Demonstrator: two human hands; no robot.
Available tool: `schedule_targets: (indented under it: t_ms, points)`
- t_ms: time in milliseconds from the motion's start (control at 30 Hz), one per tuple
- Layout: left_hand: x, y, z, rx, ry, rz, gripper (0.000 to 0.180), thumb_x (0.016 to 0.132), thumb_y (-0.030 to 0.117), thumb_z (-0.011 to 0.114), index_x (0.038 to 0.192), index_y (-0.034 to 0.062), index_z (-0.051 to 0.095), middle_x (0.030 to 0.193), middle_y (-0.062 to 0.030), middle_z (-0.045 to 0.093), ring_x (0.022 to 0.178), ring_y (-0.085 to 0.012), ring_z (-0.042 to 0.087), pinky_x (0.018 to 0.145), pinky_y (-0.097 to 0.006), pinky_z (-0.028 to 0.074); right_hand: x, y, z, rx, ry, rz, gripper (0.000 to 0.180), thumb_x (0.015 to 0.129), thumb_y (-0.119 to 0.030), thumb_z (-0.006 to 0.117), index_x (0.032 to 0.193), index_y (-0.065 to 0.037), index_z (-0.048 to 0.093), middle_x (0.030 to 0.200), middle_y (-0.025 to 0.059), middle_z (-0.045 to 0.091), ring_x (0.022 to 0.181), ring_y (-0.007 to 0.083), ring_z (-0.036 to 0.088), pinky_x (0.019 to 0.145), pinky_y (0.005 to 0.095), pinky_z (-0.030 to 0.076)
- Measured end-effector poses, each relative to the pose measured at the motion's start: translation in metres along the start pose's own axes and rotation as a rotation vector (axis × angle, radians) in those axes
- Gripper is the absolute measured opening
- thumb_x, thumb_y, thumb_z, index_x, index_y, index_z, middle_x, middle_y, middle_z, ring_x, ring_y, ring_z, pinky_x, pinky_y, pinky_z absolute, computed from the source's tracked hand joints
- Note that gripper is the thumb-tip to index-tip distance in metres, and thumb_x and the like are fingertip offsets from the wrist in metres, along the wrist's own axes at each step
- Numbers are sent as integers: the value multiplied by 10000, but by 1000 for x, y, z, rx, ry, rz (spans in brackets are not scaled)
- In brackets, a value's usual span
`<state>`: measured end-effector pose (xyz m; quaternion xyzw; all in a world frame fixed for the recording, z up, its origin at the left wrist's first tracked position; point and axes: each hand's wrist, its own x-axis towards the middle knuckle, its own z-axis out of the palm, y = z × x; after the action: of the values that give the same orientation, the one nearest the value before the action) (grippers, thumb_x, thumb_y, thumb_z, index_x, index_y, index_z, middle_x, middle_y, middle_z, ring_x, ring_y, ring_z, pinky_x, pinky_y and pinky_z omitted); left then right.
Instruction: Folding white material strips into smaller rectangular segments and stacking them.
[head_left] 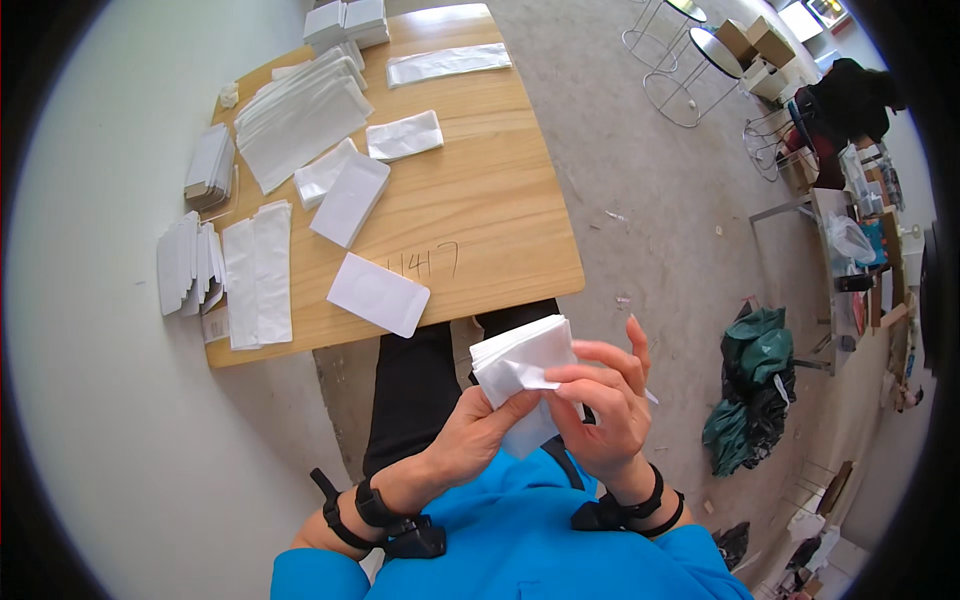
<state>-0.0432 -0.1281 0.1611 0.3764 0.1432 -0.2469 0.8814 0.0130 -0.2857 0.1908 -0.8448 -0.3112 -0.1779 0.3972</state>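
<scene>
In front of my body I hold a small stack of thin white sleeves, off the table's near edge. My left hand grips the stack's lower left side, with the thumb across its face. The fingers of my right hand pinch a lifted flap of the top sleeve, and its other fingers are raised. Nearest to my hands on the table lies a flat white box, with another white box behind it. The far side of the stack is hidden.
The wooden table carries fanned white sleeves, a folded pair of long white sleeves, and stacked white boxes along the wall. On the floor at right lie dark green bags. A person bends over at far right.
</scene>
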Motion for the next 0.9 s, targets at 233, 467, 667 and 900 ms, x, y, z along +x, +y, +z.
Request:
schedule_targets:
  t_ms: [233, 467, 667, 900]
  points:
    - [-7, 19, 9, 798, -16, 405, 368, 915, 144, 572, 1269, 58, 512, 1224, -81, 585, 1134, -224, 561, 1042, -424, 349, -12, -7, -22, 257, -43, -88, 262, 825, -245, 710, 1001, -108, 573, 840, 16, 674, 882, 209, 638, 1046, 549, 314]
    - [-27, 15, -7, 2135, 51, 1458, 554, 905, 520, 473, 1357, 201, 442, 1418, 2, 434, 1330, -195, 366, 1132, -595, -30, -15, 3, -50, 344, 201, 136, 452, 940, -477, 457, 956, -45, 590, 900, 136, 637, 860, 262, 612, 931, 520, 414]
    - [-24, 1, -10, 2639, 924, 1967, 856, 850, 749, 207, 1471, 162, 154, 1545, -104, 45, 1415, -225, 92, 1112, -546, -43, 2, -7, -55, 328, -234, 148, 373, 776, -335, 708, 1024, -58, 677, 1234, 222, 552, 1150, 356, 526, 1000, 517, 356]
    - [-42, 24, -6, 2388, -86, 2040, 669, 855, 714, 246, 1381, 332, 401, 1521, 220, 111, 1401, 18, -40, 1006, -639, -257, 10, -15, -50, 331, -527, 116, 418, 722, -359, 746, 1029, -80, 693, 1270, 179, 557, 1231, 325, 479, 1082, 517, 232]
